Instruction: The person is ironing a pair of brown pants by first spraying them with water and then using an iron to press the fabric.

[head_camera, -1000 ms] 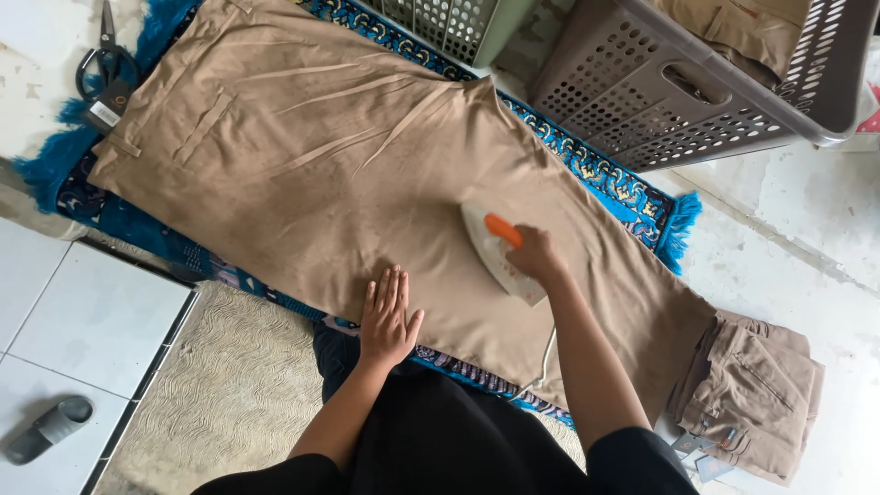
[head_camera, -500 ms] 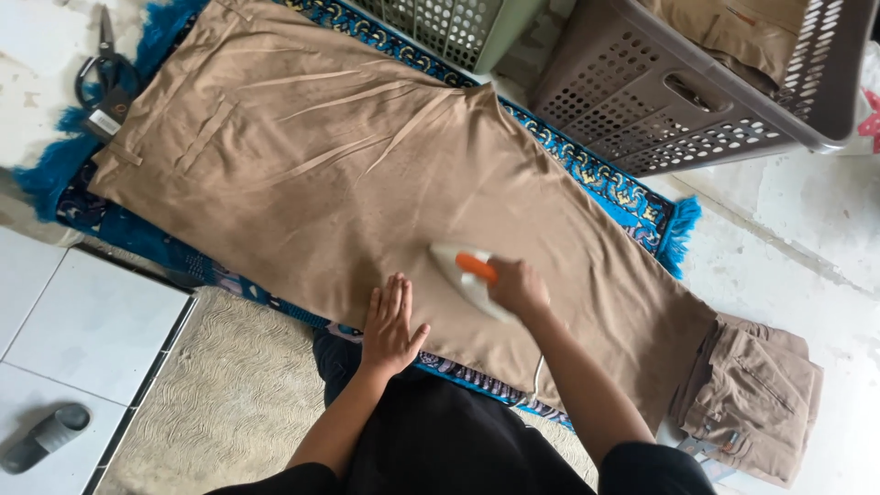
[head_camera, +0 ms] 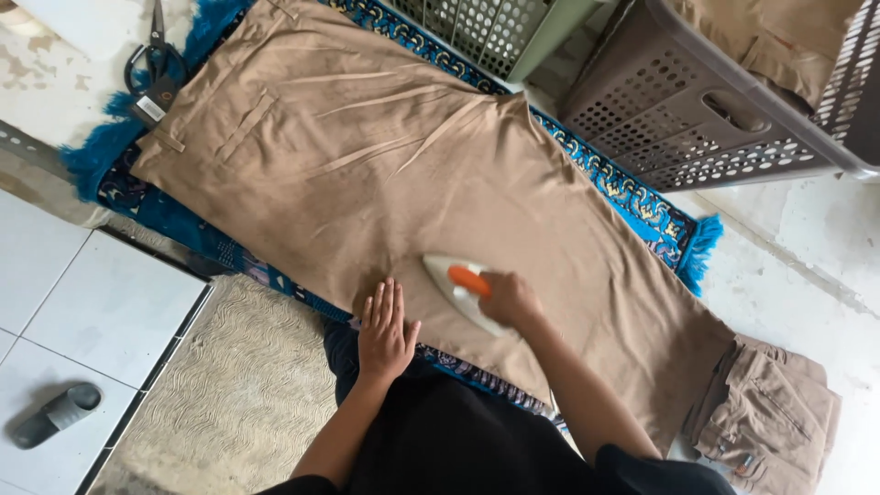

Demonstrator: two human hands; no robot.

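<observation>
1. Trousers [head_camera: 367, 174] of tan cloth are lying spread flat on a blue patterned mat [head_camera: 642, 202] on the floor, the waist toward the mat's far left corner and the leg running down toward the near right.
2. Right hand [head_camera: 509, 298] is gripping the orange handle of a white iron [head_camera: 454, 286], fingers wrapped closed around it, with the sole resting on the cloth near the mat's near edge.
3. Left hand [head_camera: 385, 325] is lying flat on the cloth just beside the iron, fingers spread and holding nothing, pressing the fabric down.
4. Creases are showing across the upper and middle cloth, fanning out from the centre, so that stretch is looking unpressed; the lower leg toward the right is looking smoother. Judging by that, a good share of pressing is remaining.
5. Folded tan garments [head_camera: 765, 412] are sitting in a pile on the floor just past the mat's right end.
6. Grey laundry basket [head_camera: 697, 110] is standing beyond the mat's far edge with tan clothes in it, next to a green basket [head_camera: 495, 32].
7. Scissors [head_camera: 151, 69] are lying at the mat's far left corner, and a grey sandal [head_camera: 55, 414] is resting on the white tiles, well apart.
</observation>
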